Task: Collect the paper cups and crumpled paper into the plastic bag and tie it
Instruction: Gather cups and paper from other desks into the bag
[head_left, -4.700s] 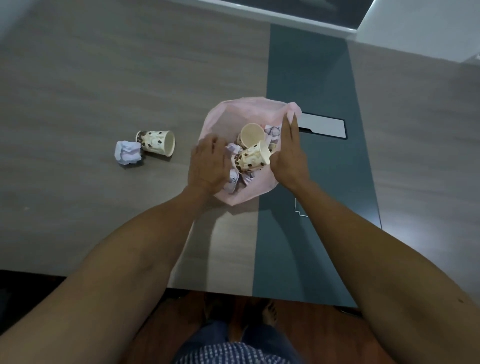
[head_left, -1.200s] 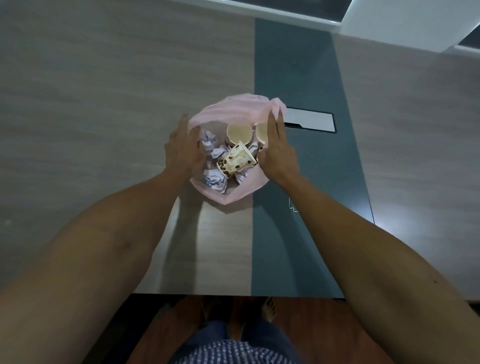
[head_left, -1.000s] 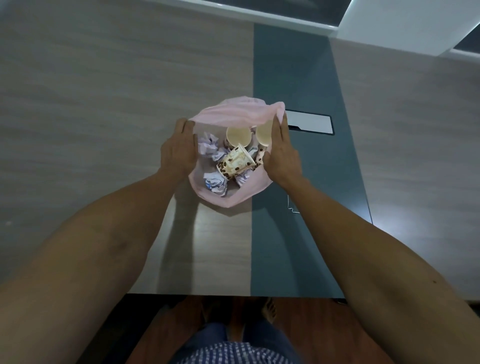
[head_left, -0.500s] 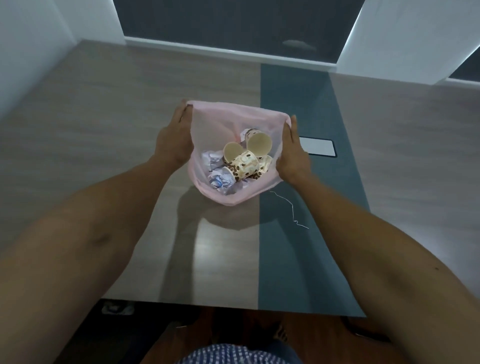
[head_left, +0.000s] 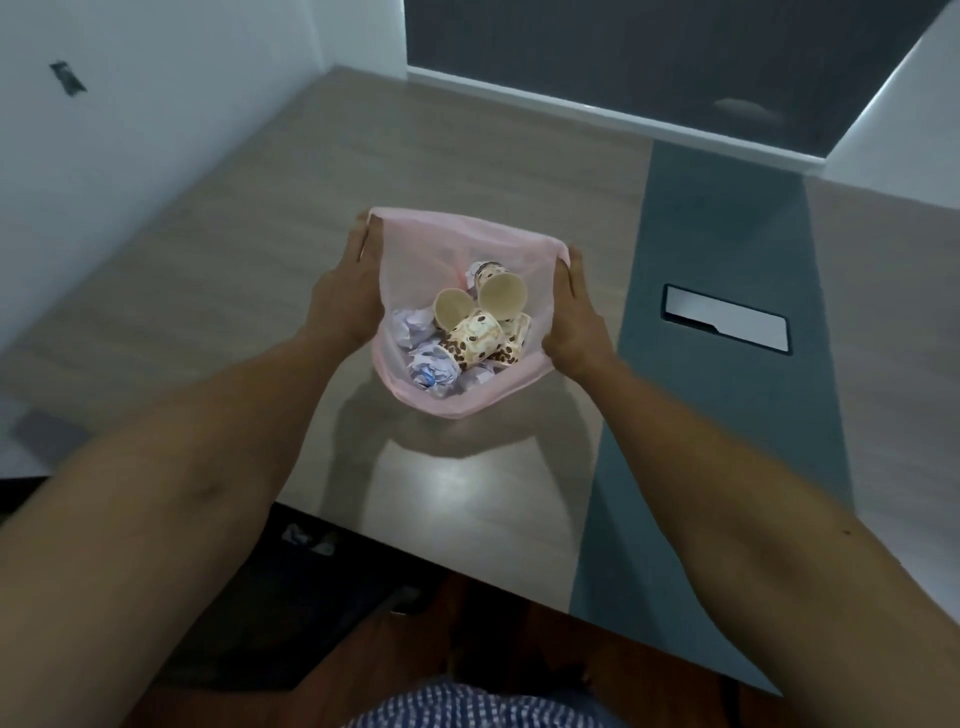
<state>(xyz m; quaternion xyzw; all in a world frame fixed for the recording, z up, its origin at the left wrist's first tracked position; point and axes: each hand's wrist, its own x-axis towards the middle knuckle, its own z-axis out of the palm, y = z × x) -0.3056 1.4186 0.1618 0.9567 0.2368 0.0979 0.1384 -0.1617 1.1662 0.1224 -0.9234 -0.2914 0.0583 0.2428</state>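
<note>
A pink plastic bag hangs open above the table, its mouth stretched wide between my hands. My left hand grips the bag's left rim and my right hand grips the right rim. Inside lie several paper cups with brown spots, two showing their cream insides. Crumpled paper balls sit at the lower left of the bag's inside. The bag's shadow falls on the table below it.
The wooden table has a dark teal strip down its right part, with a silver cable hatch set in it. White walls stand left and far right. Crumpled paper lies on the floor under the table's near edge.
Both hands have lifted the bag off the table and pulled its mouth wider. Since the oldest frame, the loose cup and paper ball at the left have gone from the table.
</note>
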